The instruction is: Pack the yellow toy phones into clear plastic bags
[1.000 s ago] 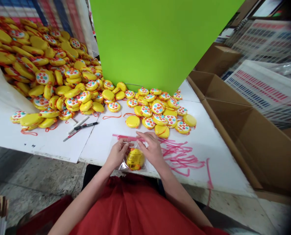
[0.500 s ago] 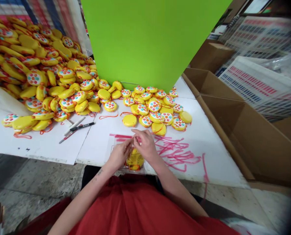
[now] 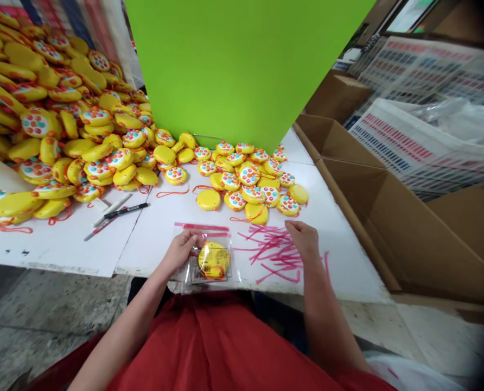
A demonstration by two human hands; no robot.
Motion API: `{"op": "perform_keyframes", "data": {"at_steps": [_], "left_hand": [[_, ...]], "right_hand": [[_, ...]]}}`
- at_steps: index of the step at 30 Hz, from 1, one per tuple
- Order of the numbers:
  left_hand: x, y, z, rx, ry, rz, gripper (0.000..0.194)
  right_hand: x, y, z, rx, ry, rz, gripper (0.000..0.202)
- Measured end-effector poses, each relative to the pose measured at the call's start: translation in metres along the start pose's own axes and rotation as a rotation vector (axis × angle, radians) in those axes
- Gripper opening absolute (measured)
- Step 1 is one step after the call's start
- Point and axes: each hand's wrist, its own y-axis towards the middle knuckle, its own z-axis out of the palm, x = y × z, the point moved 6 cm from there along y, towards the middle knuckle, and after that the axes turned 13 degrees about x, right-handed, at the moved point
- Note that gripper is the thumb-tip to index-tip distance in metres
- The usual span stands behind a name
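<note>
The clear bag (image 3: 209,260) with a round yellow toy (image 3: 213,259) inside lies flat on the white worktop (image 3: 339,233), at its near edge just in front of the person. The left hand (image 3: 180,248) rests on the bag's left upper corner, fingers pressing down on the film rather than closing around it. The right hand (image 3: 305,239) is well apart from the bag, fingers loosely spread on a scatter of pink strips (image 3: 272,251), holding nothing that can be made out. The film looks thin, limp and slippery, so it would likely slide or crumple if pinched mid-panel; the stiffer top edge by the pink seal strip (image 3: 201,226) seems the surer place to take it. The toy looks light and hard. More yellow toys (image 3: 248,182) lie heaped beyond.
</note>
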Motion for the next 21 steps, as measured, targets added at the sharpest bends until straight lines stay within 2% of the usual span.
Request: {"op": "perform_keyframes", "data": {"at_steps": [2,4,7,8,10,12,14,16,18,21], "left_hand": [[-0.001,0.000,0.000,0.008,0.002,0.002,0.039],[-0.001,0.000,0.000,0.010,0.013,0.000,0.039],[0.001,0.001,0.000,0.014,0.020,-0.003,0.039],[0.002,0.001,0.000,0.018,0.015,-0.001,0.039],[0.005,0.002,-0.001,0.031,-0.005,0.007,0.038],[0.007,0.003,-0.002,0.054,-0.043,0.025,0.036],[0.008,0.002,-0.003,0.076,-0.080,0.043,0.034],[0.009,0.002,-0.004,0.098,-0.115,0.055,0.036],[0.010,0.001,-0.005,0.109,-0.148,0.064,0.038],[0.011,0.000,-0.007,0.102,-0.181,0.061,0.040]], "right_hand": [[0.001,0.001,-0.003,-0.015,-0.121,0.019,0.033],[0.010,-0.001,-0.010,-0.125,-0.251,-0.002,0.033],[0.040,-0.014,-0.014,-0.356,-0.350,-0.158,0.041],[0.053,-0.020,-0.010,-0.377,-0.330,-0.238,0.039],[0.082,-0.032,0.012,-0.265,-0.263,-0.397,0.028],[0.112,-0.044,0.046,-0.012,-0.185,-0.518,0.022],[0.135,-0.058,0.083,0.254,-0.085,-0.562,0.025],[0.148,-0.068,0.110,0.433,0.045,-0.536,0.023],[0.152,-0.071,0.125,0.517,0.179,-0.481,0.020],[0.146,-0.065,0.129,0.556,0.332,-0.408,0.016]]}}
